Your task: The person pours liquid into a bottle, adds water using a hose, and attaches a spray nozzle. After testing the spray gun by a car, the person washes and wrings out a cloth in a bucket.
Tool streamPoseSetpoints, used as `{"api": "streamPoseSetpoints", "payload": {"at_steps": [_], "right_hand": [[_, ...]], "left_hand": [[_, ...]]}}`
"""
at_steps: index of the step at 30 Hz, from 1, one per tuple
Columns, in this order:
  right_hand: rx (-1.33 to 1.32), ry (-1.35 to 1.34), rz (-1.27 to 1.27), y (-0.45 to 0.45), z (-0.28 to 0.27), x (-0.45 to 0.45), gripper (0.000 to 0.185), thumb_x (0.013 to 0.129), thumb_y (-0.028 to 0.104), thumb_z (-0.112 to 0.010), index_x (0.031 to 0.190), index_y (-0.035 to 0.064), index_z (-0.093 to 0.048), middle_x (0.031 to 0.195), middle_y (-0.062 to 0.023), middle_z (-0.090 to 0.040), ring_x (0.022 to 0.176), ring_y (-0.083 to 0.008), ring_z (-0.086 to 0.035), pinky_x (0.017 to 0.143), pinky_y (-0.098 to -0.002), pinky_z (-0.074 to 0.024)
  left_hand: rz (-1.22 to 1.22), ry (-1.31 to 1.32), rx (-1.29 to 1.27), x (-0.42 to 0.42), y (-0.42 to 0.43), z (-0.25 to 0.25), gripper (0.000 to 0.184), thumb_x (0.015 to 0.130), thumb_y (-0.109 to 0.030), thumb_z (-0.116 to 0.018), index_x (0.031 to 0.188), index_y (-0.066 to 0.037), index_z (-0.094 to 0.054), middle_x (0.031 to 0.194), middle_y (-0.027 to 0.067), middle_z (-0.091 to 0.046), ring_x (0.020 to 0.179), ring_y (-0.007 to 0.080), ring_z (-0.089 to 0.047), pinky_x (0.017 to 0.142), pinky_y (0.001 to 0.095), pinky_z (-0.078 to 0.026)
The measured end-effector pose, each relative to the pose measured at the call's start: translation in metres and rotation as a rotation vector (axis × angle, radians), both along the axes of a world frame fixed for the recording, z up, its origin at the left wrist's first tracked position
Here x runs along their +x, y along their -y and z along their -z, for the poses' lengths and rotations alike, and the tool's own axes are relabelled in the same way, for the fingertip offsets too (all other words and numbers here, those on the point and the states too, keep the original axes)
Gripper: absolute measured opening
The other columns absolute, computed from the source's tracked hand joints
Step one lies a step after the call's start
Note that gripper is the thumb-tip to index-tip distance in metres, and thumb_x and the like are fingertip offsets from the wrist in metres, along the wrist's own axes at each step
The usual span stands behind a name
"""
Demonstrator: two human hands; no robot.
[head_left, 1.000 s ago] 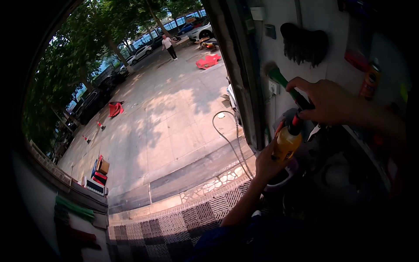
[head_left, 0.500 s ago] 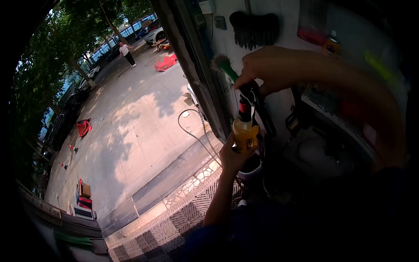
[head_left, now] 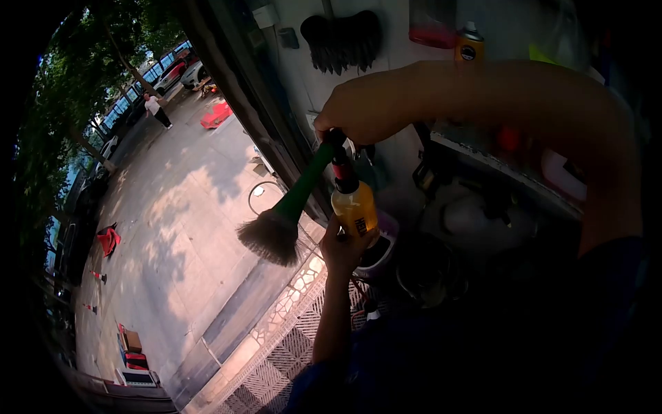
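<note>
My left hand [head_left: 341, 252] is wrapped round the lower part of a yellow spray bottle [head_left: 355, 207], which has a black and red neck and dark lettering. Just above it, my right hand [head_left: 358, 110] is closed on the end of a green-handled brush [head_left: 293, 196]. The brush slants down to the left, its greyish-brown bristles spread in front of the doorway. My right fingers sit close over the bottle's top; whether they also touch it is hidden in shadow.
A black broom head [head_left: 341, 38] hangs on the wall, near an orange spray can [head_left: 469, 43]. A door frame [head_left: 258, 103] stands at left. Outside, a person [head_left: 157, 110] stands on the paving beyond a hose loop [head_left: 258, 196]. A dark bucket-like container [head_left: 378, 252] is below.
The brush has swung from pointing up and left to pointing down and left, its bristles nearer me. Hands and bottle appear further left and slightly lower in view. The scene outside has shifted left.
</note>
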State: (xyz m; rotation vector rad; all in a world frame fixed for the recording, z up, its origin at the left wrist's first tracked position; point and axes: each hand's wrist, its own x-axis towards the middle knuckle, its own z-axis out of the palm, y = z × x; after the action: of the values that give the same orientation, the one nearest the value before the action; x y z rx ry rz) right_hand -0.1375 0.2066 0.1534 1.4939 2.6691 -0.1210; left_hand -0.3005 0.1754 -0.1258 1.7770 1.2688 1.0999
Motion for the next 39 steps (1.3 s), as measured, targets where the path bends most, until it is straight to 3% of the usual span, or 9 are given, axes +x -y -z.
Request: {"api": "streamPoseSetpoints", "payload": {"at_steps": [10, 13, 15, 18, 23, 26, 28, 31, 39], "right_hand": [[0.210, -0.143, 0.204, 0.022, 0.015, 0.011, 0.043, 0.086, 0.031, -0.068, 0.109, 0.0026, -0.045, 0.075, -0.0193, -0.061, 0.073, -0.0289, -0.065, 0.065, -0.0399, -0.0489], [-0.149, -0.329, 0.367, 0.037, 0.001, 0.004, 0.034, 0.085, 0.021, -0.067, 0.110, 0.0044, -0.050, 0.077, -0.0154, -0.064, 0.073, -0.0303, -0.065, 0.065, -0.0410, -0.0488], [0.181, 0.103, -0.120, 0.034, 0.007, 0.014, 0.033, 0.080, 0.007, -0.066, 0.112, 0.0071, -0.058, 0.099, -0.0133, -0.067, 0.094, -0.0303, -0.065, 0.074, -0.0406, -0.0515], [0.368, 0.011, -0.583, 0.027, 0.007, 0.036, 0.043, 0.074, -0.004, -0.065, 0.115, 0.0117, -0.064, 0.125, -0.0085, -0.059, 0.119, -0.0286, -0.054, 0.087, -0.0392, -0.0513], [-0.252, 0.063, -0.272, 0.025, 0.008, 0.055, 0.033, 0.074, 0.004, -0.072, 0.106, 0.0103, -0.068, 0.132, -0.0094, -0.054, 0.133, -0.0271, -0.042, 0.094, -0.0352, -0.0488], [-0.254, -0.144, -0.186, 0.034, 0.014, 0.057, 0.030, 0.072, 0.020, -0.079, 0.100, 0.0100, -0.070, 0.113, -0.0083, -0.065, 0.119, -0.0227, -0.056, 0.085, -0.0341, -0.0504], [-0.081, -0.117, -0.201, 0.039, 0.017, 0.058, 0.042, 0.080, 0.050, -0.069, 0.095, 0.0107, -0.072, 0.075, -0.0069, -0.069, 0.075, -0.0280, -0.067, 0.070, -0.0338, -0.0508], [0.173, 0.015, -0.019, 0.055, 0.029, 0.048, 0.039, 0.079, 0.050, -0.070, 0.082, 0.0111, -0.072, 0.062, -0.0058, -0.064, 0.058, -0.0215, -0.065, 0.056, -0.0377, -0.0477], [0.106, 0.003, 0.392, 0.064, 0.058, 0.048, 0.056, 0.083, 0.059, -0.061, 0.069, 0.0056, -0.067, 0.059, -0.0083, -0.062, 0.056, -0.0251, -0.064, 0.058, -0.0369, -0.0509]], "left_hand": [[0.040, 0.004, 0.093, 0.014, 0.001, -0.001, 0.066, 0.062, -0.025, -0.088, 0.117, 0.000, -0.059, 0.101, 0.0105, -0.069, 0.090, 0.0198, -0.068, 0.076, 0.0325, -0.055], [0.119, 0.027, 0.099, 0.017, -0.004, 0.006, 0.074, 0.061, -0.029, -0.088, 0.123, -0.002, -0.057, 0.101, 0.0115, -0.069, 0.089, 0.0208, -0.068, 0.077, 0.0334, -0.055], [0.164, 0.031, 0.113, 0.016, -0.002, 0.007, 0.081, 0.061, -0.033, -0.088, 0.128, -0.004, -0.055, 0.101, 0.0125, -0.069, 0.088, 0.0219, -0.068, 0.077, 0.0340, -0.055], [0.255, 0.068, 0.041, 0.011, -0.005, -0.004, 0.067, 0.061, -0.023, -0.089, 0.116, -0.001, -0.060, 0.101, 0.0092, -0.070, 0.090, 0.0173, -0.068, 0.081, 0.0316, -0.054], [0.591, 0.095, -0.135, 0.001, -0.004, -0.005, 0.068, 0.057, -0.019, -0.089, 0.117, -0.002, -0.062, 0.104, 0.0099, -0.069, 0.094, 0.0181, -0.067, 0.087, 0.0326, -0.051], [0.684, 0.292, -0.296, 0.007, -0.003, 0.015, 0.066, 0.057, -0.020, -0.091, 0.113, -0.001, -0.063, 0.105, 0.0096, -0.069, 0.098, 0.0195, -0.066, 0.088, 0.0331, -0.051], [0.687, 0.209, -0.305, 0.009, 0.004, 0.003, 0.067, 0.057, -0.025, -0.092, 0.111, 0.000, -0.062, 0.103, 0.0118, -0.068, 0.099, 0.0209, -0.066, 0.088, 0.0333, -0.052], [0.649, 0.159, -0.130, 0.018, 0.002, 0.039, 0.066, 0.059, -0.034, -0.090, 0.110, 0.000, -0.064, 0.105, 0.0135, -0.068, 0.100, 0.0220, -0.065, 0.088, 0.0347, -0.051], [0.581, 0.103, -0.109, 0.048, 0.030, 0.028, 0.070, 0.062, -0.032, -0.088, 0.118, -0.001, -0.060, 0.106, 0.0109, -0.069, 0.097, 0.0202, -0.067, 0.089, 0.0351, -0.050]]}}
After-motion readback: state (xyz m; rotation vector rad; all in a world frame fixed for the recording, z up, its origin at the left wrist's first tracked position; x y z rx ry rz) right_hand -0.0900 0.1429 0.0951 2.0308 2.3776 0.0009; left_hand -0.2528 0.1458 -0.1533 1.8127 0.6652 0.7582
